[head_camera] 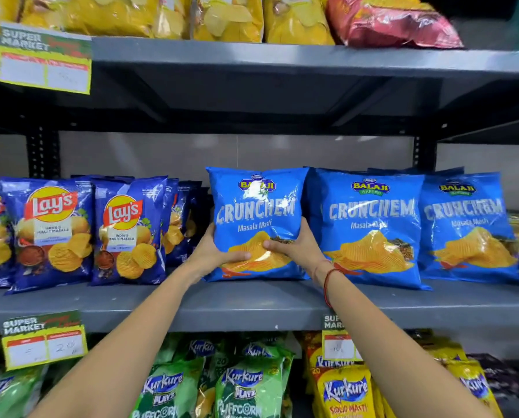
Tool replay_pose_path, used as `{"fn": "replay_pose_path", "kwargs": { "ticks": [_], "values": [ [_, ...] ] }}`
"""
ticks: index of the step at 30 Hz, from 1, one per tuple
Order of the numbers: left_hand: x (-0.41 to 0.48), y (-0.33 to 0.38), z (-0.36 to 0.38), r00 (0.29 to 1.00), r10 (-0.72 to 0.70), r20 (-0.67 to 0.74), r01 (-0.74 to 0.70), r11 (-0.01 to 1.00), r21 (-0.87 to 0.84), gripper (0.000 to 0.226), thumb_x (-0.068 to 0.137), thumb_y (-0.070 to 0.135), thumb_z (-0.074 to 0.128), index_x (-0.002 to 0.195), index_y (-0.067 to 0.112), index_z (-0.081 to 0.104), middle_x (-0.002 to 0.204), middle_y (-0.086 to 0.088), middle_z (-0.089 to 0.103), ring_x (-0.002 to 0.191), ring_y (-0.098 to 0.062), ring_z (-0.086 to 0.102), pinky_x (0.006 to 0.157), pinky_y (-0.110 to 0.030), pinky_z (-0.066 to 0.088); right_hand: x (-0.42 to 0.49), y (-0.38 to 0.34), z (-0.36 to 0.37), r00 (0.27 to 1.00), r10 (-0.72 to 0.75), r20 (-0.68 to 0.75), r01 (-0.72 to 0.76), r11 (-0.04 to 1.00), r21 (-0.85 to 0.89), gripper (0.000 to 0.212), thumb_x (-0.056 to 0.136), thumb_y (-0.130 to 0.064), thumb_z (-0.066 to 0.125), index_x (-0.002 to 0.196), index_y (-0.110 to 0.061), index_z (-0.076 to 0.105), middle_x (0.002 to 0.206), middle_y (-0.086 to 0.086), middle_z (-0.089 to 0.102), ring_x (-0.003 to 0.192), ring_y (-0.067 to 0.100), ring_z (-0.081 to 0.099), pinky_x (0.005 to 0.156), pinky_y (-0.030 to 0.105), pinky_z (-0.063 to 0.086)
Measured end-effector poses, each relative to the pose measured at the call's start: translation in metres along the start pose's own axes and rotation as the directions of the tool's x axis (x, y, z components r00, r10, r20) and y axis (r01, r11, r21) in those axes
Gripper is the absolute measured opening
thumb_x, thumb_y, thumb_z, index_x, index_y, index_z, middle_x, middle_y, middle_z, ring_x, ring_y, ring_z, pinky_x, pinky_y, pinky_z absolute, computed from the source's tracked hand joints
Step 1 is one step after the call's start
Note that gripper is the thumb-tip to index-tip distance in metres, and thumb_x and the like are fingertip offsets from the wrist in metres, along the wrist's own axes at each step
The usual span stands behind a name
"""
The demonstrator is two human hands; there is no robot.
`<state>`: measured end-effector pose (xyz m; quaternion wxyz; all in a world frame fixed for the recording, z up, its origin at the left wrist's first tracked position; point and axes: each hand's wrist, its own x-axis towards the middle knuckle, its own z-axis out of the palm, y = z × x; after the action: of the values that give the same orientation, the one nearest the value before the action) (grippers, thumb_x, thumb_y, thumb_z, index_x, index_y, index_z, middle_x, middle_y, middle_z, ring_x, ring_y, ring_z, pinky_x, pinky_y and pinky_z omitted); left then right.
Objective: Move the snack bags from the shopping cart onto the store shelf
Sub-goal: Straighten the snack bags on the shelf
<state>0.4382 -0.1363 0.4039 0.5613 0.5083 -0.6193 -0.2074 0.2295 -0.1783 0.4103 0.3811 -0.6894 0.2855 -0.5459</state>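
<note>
1. Crunchem bag (pixel 256 203), the bright blue one in hand, stands upright on the middle shelf (pixel 252 306), its long axis vertical and its printed face toward the front edge. Its bottom seam appears to rest on the shelf surface, set back from the front edge.

2. Left of it, a row of dark blue Lay's bags (pixel 128 230) stands upright and just beside it; whether the two touch cannot be told.

3. Left hand (pixel 213 251) clamps the bag's lower left side, with the thumb across the front and the remaining fingers hidden behind.

4. Right hand (pixel 294 244) clamps the lower right side in the same way, thumb on the front. A red thread sits on that wrist. Both hands are equally near; neither leads.

5. Right of the held bag, a second Crunchem bag (pixel 370 227) stands upright and touches or slightly overlaps its right edge. A third (pixel 466 227) stands further toward the shelf's right end.

6. Judgement: the bag sits in the gap between the Lay's row and its own kind, so only release remains. Both hands must withdraw toward the front edge, straight back, without tipping it forward.

7. Shopping cart: not in view.
</note>
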Motion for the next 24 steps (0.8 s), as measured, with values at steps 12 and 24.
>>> {"fn": "replay_pose_path", "kwargs": {
  "ticks": [12,24],
  "values": [
    [-0.026,0.056,0.035,0.729,0.364,-0.58,-0.366,0.923,0.119,0.07,0.074,0.054,0.065,0.132,0.025,0.037,0.128,0.005,0.041,0.118,-0.008,0.042,0.096,-0.028,0.038,-0.034,-0.036,-0.039,0.923,-0.272,-0.273,0.168,0.922,-0.348,0.078,0.079,-0.034,0.074,0.143,-0.017,0.033,0.12,0.001,0.053,0.109,0.016,0.053,0.091,0.027,0.045],
    [-0.008,0.103,0.178,0.952,0.296,-0.081,-0.286,0.951,0.115,0.082,0.079,0.036,0.068,0.142,0.016,0.02,0.149,-0.008,0.028,0.136,-0.019,0.028,0.113,-0.035,0.024,-0.043,-0.028,-0.162,0.729,-0.298,-0.616,0.058,0.924,-0.379,0.067,0.082,-0.038,0.069,0.136,-0.008,0.042,0.135,0.011,0.048,0.126,0.028,0.044,0.107,0.044,0.037]
  ]
}}
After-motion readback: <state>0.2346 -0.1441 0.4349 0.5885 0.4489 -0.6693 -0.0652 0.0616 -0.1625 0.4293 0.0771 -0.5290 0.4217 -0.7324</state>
